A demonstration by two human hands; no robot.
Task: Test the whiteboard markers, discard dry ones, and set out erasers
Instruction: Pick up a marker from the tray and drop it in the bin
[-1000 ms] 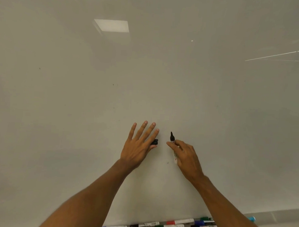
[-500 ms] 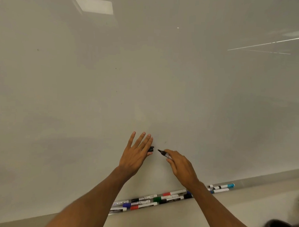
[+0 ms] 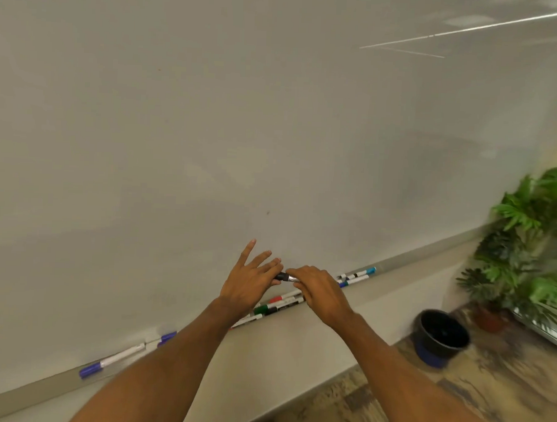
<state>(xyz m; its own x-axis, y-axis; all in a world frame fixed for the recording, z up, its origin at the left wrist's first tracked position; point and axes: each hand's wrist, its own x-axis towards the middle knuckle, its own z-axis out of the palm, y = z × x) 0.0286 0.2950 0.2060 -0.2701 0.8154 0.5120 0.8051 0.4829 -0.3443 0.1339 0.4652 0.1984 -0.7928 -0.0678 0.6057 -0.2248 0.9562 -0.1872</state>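
The black marker (image 3: 291,278) was held in front of the lower part of the whiteboard (image 3: 210,137), just above the tray (image 3: 428,256) along its bottom edge. The right hand (image 3: 321,292) gripped the barrel, fingers curled over it so that only the short end toward the tip showed. The left hand (image 3: 252,280) pinched the black cap (image 3: 280,276) between thumb and forefinger, its other fingers spread wide toward the board.

What mattered was how cap and tip lay. The marker's long axis ran nearly level, left to right, with the tip pointing at the left hand. The cap sat on that same line at the tip end, touching it or already over it; whether it was fully seated could not be told. The step in hand looked like capping, which called for the two hands to press toward each other along that axis.

Other markers (image 3: 266,310) lay lengthwise in the tray below the hands, with more toward its left end and to the right. A dark bin (image 3: 442,336) stood on the floor below the tray's right part, near a plant (image 3: 531,237). The right hand, holding the marker, was the nearer to it. No clear stroke showed on the board by the hands, so the marker may have been dry. No eraser was in view.
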